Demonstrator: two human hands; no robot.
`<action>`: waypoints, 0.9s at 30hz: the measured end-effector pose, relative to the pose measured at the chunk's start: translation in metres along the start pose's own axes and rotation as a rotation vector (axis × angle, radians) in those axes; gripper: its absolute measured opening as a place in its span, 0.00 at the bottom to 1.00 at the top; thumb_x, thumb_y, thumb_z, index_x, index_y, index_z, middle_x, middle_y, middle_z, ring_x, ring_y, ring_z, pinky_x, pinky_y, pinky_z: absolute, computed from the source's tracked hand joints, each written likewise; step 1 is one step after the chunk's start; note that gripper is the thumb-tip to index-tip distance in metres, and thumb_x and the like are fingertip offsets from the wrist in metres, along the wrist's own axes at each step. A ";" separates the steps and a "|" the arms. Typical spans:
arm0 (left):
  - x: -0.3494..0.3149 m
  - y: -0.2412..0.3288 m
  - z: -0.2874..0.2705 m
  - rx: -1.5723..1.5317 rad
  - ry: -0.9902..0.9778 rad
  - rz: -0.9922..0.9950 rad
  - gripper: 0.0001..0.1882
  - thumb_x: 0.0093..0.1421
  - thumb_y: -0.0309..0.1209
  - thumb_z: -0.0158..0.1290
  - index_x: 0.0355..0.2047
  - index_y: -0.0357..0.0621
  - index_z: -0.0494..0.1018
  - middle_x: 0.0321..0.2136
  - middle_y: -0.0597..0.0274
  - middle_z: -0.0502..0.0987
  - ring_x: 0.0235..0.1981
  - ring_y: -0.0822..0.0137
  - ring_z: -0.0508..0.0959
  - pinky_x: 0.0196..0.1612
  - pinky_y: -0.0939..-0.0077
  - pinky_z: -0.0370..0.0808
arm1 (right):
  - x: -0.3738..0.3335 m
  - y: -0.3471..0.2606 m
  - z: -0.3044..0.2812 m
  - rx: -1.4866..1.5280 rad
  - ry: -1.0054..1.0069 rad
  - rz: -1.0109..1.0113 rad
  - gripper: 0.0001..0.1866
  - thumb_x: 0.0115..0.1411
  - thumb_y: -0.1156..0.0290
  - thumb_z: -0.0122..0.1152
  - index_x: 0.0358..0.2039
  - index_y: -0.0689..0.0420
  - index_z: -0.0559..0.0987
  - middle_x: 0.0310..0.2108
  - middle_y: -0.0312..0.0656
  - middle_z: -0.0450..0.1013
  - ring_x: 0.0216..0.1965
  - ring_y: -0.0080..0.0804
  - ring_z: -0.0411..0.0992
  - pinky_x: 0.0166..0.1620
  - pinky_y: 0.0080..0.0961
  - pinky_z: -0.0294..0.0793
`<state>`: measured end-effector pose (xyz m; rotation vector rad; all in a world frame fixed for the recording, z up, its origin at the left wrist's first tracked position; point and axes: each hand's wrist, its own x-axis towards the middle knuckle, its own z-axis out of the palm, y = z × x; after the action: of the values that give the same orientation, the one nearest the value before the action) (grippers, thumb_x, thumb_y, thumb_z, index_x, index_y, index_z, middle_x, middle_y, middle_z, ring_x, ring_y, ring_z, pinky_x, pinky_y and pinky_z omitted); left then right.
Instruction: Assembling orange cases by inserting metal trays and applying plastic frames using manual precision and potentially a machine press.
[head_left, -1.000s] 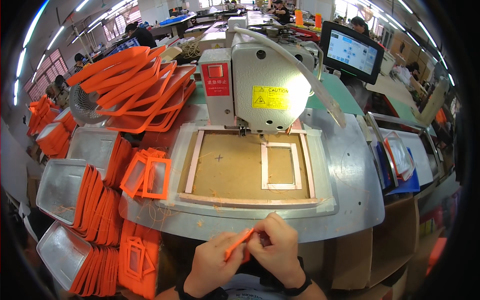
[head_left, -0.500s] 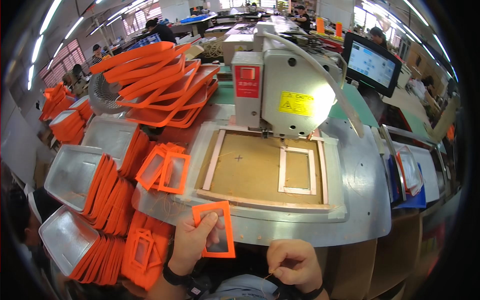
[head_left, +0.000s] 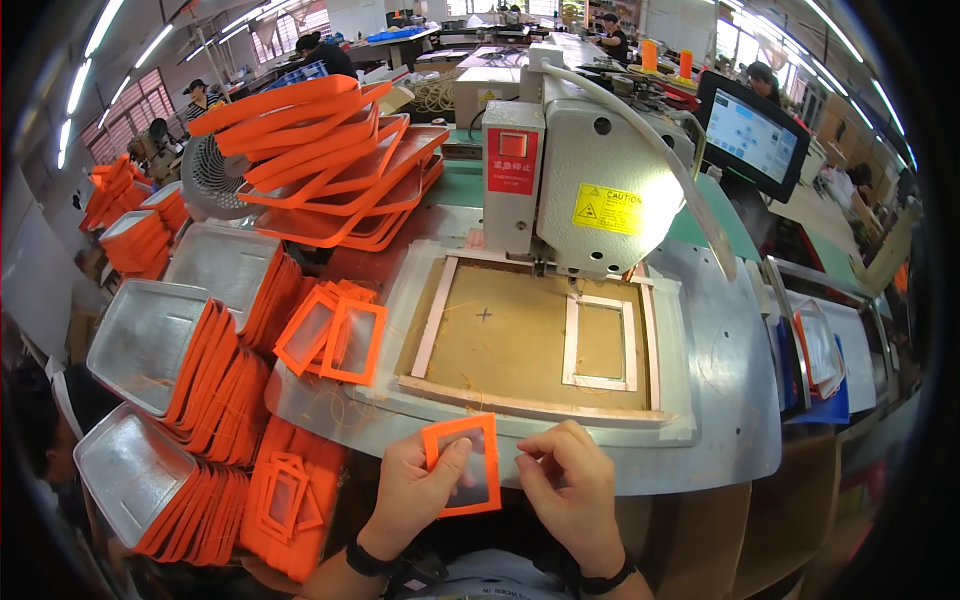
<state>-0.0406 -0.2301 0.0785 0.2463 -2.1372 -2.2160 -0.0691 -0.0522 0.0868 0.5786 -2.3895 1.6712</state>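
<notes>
The left hand (head_left: 415, 492) is pinching an orange-bordered, rectangular clear plastic panel (head_left: 481, 463), long axis running near to far, just left of the right hand (head_left: 573, 487), whose grip's closure I cannot tell.

1. Held frame (head_left: 492, 470): matt orange border, clear glossy plastic-looking window
2. Stacked pieces (head_left: 150, 345): smooth, shiny film-like faces, orange edging
3. Work plate (head_left: 725, 400): smooth metal, dull sheen
4. Template board (head_left: 500, 345): matt brown
5. Machine housing (head_left: 575, 150): grey paint, slightly rough
6. Monitor (head_left: 750, 135): black plastic-looking casing, smooth screen
7. Boxes (head_left: 700, 530): matt brown cardboard
</notes>
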 end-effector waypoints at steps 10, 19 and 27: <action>-0.005 0.003 0.010 0.147 -0.101 0.142 0.10 0.64 0.23 0.50 0.41 0.33 0.79 0.32 0.61 0.78 0.23 0.77 0.76 0.25 0.84 0.71 | 0.011 0.002 0.008 -0.178 0.139 -0.227 0.08 0.50 0.78 0.68 0.32 0.59 0.79 0.27 0.38 0.72 0.21 0.31 0.73 0.24 0.24 0.73; -0.008 0.000 0.011 0.114 -0.157 0.041 0.10 0.65 0.25 0.51 0.41 0.33 0.79 0.30 0.62 0.80 0.22 0.77 0.75 0.25 0.84 0.71 | 0.010 0.014 0.002 -0.360 0.255 -0.142 0.05 0.50 0.77 0.66 0.28 0.56 0.78 0.24 0.38 0.70 0.19 0.37 0.70 0.22 0.28 0.69; -0.006 -0.004 0.007 0.001 -0.107 -0.055 0.11 0.66 0.28 0.52 0.43 0.34 0.79 0.30 0.64 0.81 0.24 0.77 0.76 0.28 0.84 0.73 | -0.001 0.002 -0.006 -0.105 0.024 0.031 0.05 0.53 0.76 0.67 0.30 0.58 0.79 0.27 0.38 0.73 0.18 0.28 0.72 0.22 0.24 0.71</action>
<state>-0.0350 -0.2224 0.0754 0.1925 -2.2106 -2.3086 -0.0689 -0.0454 0.0871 0.5039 -2.4633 1.5435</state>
